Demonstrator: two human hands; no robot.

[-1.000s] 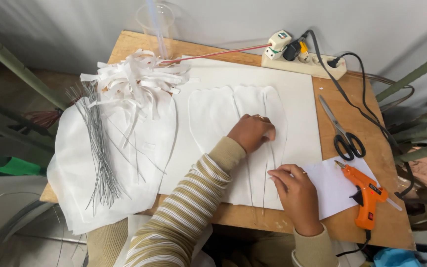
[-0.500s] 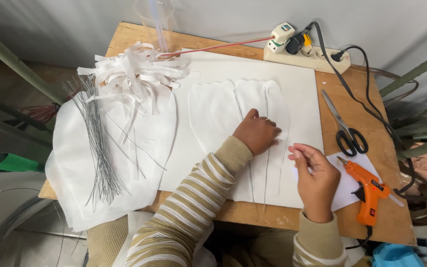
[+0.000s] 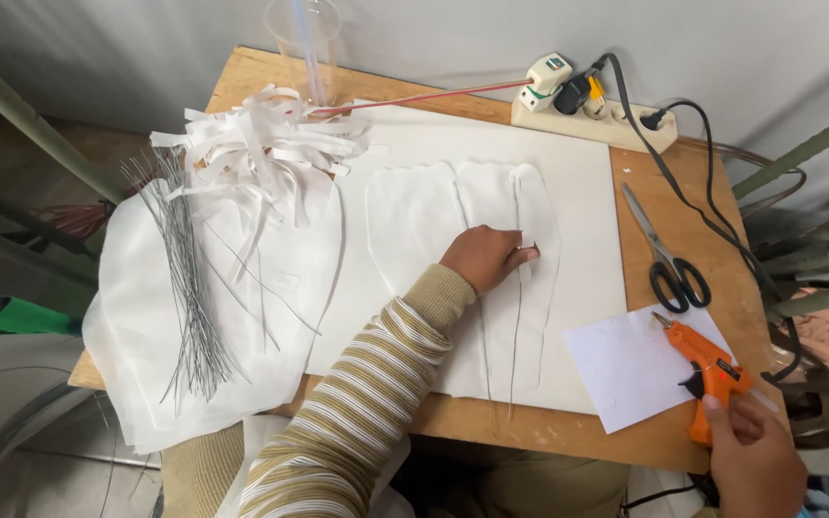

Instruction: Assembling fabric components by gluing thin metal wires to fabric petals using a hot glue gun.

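The person's left hand [image 3: 485, 259] is resting on a white fabric piece [image 3: 501, 278] that is lying flat on a large white sheet [image 3: 587, 192] on the wooden counter [image 3: 712, 192]. Its grip is narrow, the fingers pinching a small white scrap and pressing down just beside a thin wire [image 3: 516, 317] that is running lengthwise along the fabric. The right hand [image 3: 755, 460] is at the near right corner of the counter, its grip closing around the handle of an orange glue gun [image 3: 707, 369], whose nozzle is lying over a sheet of white paper [image 3: 630, 369]. Black-handled scissors [image 3: 669, 264] are lying just beyond the paper. A power strip [image 3: 592, 110] is sitting at the far edge. To the left, a bundle of wires [image 3: 189, 288] and a heap of white strips [image 3: 261, 149] are lying on white cloth [image 3: 136, 384].
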